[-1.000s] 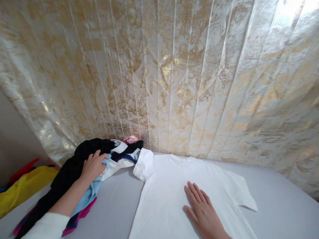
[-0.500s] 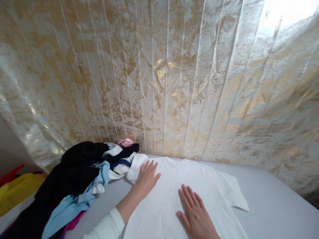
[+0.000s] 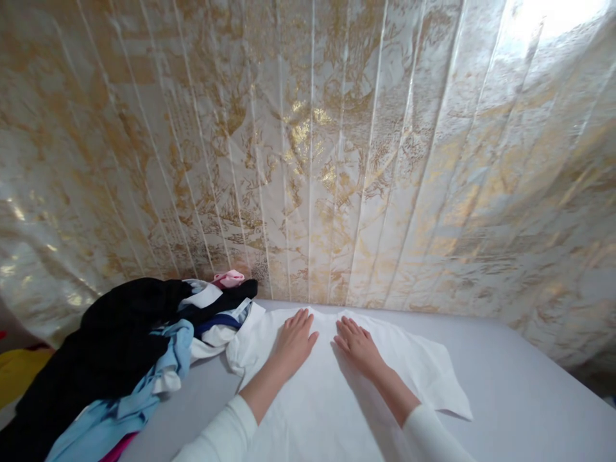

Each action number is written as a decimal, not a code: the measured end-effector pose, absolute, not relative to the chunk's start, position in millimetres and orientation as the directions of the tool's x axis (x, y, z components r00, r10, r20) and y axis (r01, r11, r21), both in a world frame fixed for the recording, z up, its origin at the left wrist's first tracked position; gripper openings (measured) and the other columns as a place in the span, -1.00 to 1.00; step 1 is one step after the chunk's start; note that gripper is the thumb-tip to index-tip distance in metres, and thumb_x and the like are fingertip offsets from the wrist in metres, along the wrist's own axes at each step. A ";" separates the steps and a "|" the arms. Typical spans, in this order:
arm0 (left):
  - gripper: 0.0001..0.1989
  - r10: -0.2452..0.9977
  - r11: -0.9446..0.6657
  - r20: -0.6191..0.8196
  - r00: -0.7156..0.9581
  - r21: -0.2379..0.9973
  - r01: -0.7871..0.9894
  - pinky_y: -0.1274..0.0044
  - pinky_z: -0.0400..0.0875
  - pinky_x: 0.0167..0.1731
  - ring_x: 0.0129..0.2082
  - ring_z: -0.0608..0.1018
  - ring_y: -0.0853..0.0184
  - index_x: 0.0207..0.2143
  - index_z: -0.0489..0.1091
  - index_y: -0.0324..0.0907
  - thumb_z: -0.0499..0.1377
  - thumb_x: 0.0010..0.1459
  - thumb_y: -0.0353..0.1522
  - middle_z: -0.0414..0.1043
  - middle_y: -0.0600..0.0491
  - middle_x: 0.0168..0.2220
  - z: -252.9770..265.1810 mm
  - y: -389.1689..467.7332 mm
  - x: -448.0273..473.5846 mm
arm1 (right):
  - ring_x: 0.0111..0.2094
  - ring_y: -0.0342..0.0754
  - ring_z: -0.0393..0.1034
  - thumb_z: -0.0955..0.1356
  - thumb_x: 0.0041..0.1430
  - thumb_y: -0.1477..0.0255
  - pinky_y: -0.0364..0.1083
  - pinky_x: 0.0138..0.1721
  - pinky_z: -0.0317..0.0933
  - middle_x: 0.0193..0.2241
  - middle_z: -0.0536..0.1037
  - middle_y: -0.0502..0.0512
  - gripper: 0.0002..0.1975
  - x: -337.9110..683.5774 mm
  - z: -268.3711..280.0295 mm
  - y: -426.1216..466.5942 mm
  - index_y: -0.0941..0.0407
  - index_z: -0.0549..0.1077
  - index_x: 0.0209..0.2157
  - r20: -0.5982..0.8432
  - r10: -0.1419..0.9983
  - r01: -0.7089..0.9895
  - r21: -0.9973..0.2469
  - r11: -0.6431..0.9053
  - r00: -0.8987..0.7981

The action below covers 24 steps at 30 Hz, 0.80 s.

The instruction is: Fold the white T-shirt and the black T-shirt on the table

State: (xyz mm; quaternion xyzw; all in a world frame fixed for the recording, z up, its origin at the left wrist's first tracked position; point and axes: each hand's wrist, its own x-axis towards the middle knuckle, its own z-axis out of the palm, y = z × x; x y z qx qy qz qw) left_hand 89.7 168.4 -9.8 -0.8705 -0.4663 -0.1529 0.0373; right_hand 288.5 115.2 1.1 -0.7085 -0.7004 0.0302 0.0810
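Observation:
A white short-sleeved T-shirt [image 3: 317,404] lies spread out, its neckline at the far side and its lower part running out of view. My left hand [image 3: 294,340] rests flat on it, left of the neckline, fingers pointing away from me. Right of the neckline, my right hand [image 3: 359,345] lies on the cloth with its fingers stretched out. Neither hand grips anything. The shirt's right sleeve is laid out flat, while its left sleeve [image 3: 243,340] is bunched against the clothes pile.
At the left is a heap of clothes [image 3: 110,333], black, light blue, white and pink. A yellow cloth [image 3: 22,372] lies beyond it. The pale grey surface [image 3: 510,398] ends against a shiny gold-patterned curtain [image 3: 308,192] at the back.
My right hand has moved forward across the shirt to the neckline area. My left hand has shifted slightly toward the neckline. The view has turned a little to the right.

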 end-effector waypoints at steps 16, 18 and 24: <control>-0.54 0.801 -0.559 0.314 0.510 0.087 0.824 0.29 0.19 0.15 0.29 0.16 0.16 0.21 0.19 -0.22 -0.04 0.34 -0.24 0.07 -0.15 0.30 -12.8 164.7 54.0 | 0.34 0.00 -0.14 0.12 0.34 0.25 0.05 0.26 -0.13 0.32 0.06 0.19 -0.45 310.1 -20.1 115.8 0.17 0.12 0.28 0.170 0.984 0.991 -0.128 -0.027 0.049; -0.52 0.820 -0.525 0.314 0.478 0.081 0.847 0.22 0.18 0.14 0.28 0.17 0.09 0.21 0.19 -0.27 -0.01 0.32 -0.24 0.07 -0.22 0.29 -17.2 160.3 46.5 | 0.33 0.03 -0.12 0.11 0.34 0.19 0.09 0.25 -0.12 0.31 0.09 0.19 -0.44 313.4 -26.7 105.5 0.14 0.13 0.28 0.194 0.981 0.993 -0.122 -0.003 0.026; -0.56 0.835 -0.489 0.334 0.438 0.084 0.868 0.20 0.14 0.15 0.28 0.17 0.09 0.19 0.22 -0.20 -0.01 0.32 -0.25 0.13 -0.17 0.27 -22.6 164.3 37.7 | 0.33 0.07 -0.11 0.09 0.33 0.16 0.10 0.25 -0.16 0.31 0.09 0.19 -0.39 355.5 -36.3 94.4 0.20 0.14 0.27 0.188 0.966 0.984 -0.023 -0.175 0.176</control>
